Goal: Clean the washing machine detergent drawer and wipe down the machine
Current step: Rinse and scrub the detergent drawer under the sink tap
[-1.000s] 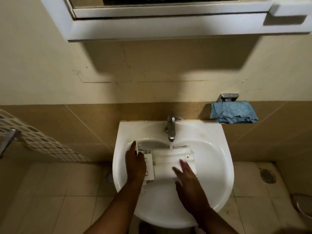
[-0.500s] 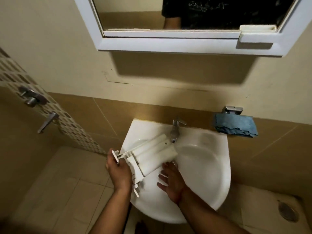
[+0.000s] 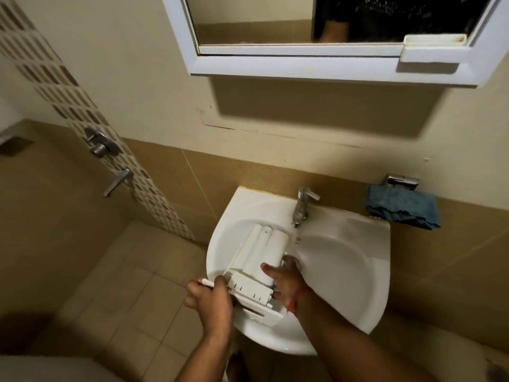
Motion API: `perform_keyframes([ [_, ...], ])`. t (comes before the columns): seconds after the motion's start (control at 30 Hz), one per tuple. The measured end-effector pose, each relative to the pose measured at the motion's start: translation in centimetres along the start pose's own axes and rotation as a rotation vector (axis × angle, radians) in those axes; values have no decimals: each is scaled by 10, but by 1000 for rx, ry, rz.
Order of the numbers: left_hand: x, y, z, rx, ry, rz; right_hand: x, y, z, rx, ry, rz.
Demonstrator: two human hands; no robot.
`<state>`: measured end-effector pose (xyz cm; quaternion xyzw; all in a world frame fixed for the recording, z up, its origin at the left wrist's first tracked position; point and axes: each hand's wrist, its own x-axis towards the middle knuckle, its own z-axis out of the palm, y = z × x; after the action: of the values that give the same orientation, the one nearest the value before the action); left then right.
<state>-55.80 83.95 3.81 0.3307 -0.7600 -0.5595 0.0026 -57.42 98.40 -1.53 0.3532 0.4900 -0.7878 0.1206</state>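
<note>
White plastic drawer (image 3: 261, 255) is lying upside down and tilted across the left side of the sink (image 3: 358, 271), its ribbed underside facing up and its far end pointing toward the tap (image 3: 301, 206). Water is running from the tap into the basin just beside the drawer's far right corner. The left hand (image 3: 210, 297) is gripping the drawer's near end, fingers curled round the front panel at the sink's near-left rim. The right hand (image 3: 286, 279) is holding the drawer's right edge, thumb lying on the underside and fingers reaching below it, where they are partly hidden; a red thread is sitting at that wrist. A blue cloth (image 3: 402, 208) is hanging from a chrome holder (image 3: 402, 181) on the wall, right of the tap. A mirror (image 3: 316, 20) is hanging above the sink.
</note>
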Motion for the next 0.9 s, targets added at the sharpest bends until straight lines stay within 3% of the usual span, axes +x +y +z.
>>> perform_keyframes([
  [0.1,-6,-11,-8,73,-83,-8,9,-14,-12,-302,-34,-9],
  [0.33,-12,-8,-22,377,-416,241,14,-62,-33,-838,-194,-46],
  [0.5,-19,-6,-15,445,-669,326,16,-79,-38,-1021,-226,104],
  [0.57,-21,-6,-7,454,-808,352,18,-80,-34,-1213,-213,130],
  [0.6,-22,-6,-1,496,-860,400,18,-80,-30,-1285,-204,120],
  [0.7,-26,-6,24,785,-928,763,28,-73,-23,-1315,-154,71],
  [0.73,-30,-4,32,872,-948,799,32,-73,-23,-1370,-130,27],
  [0.83,-42,-2,58,996,-1066,715,40,-75,-26,-1514,-55,-87],
  [0.9,-51,1,72,946,-1143,677,43,-75,-30,-1578,0,-149],
])
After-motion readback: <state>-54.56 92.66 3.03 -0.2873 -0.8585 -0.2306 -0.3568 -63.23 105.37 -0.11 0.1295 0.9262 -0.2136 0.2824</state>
